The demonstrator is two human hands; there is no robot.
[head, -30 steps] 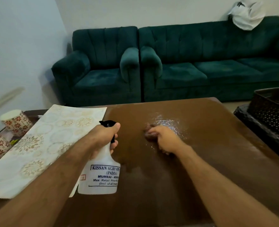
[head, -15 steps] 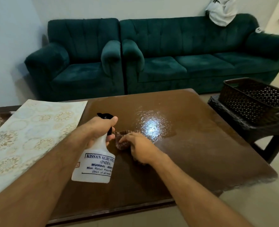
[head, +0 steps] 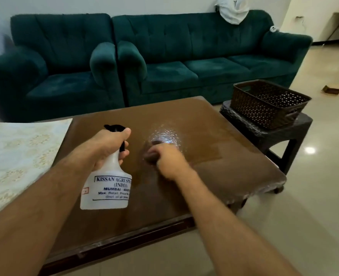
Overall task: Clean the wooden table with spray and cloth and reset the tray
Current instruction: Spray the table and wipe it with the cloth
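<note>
Gripping light white plastic spray bottle point(head: 106, 184) by neck with left hand point(head: 107, 145); pressing apparently soft, blurred brown cloth point(head: 151, 156) under right hand point(head: 169, 162).

My left hand point(head: 107, 148) holds the bottle point(head: 106, 188) up over the table point(head: 214, 170), blocking the near-left middle. My right hand point(head: 168, 162) presses the cloth point(head: 150, 156) at the centre, beside the wet patch point(head: 165, 136). The mat point(head: 15, 156) covers the left end. The far strip, the right end and the near edge lie bare, open to a sweep. Off the right edge, a basket point(head: 264, 104) on a stool point(head: 274, 130) stands close to the far corner.
</note>
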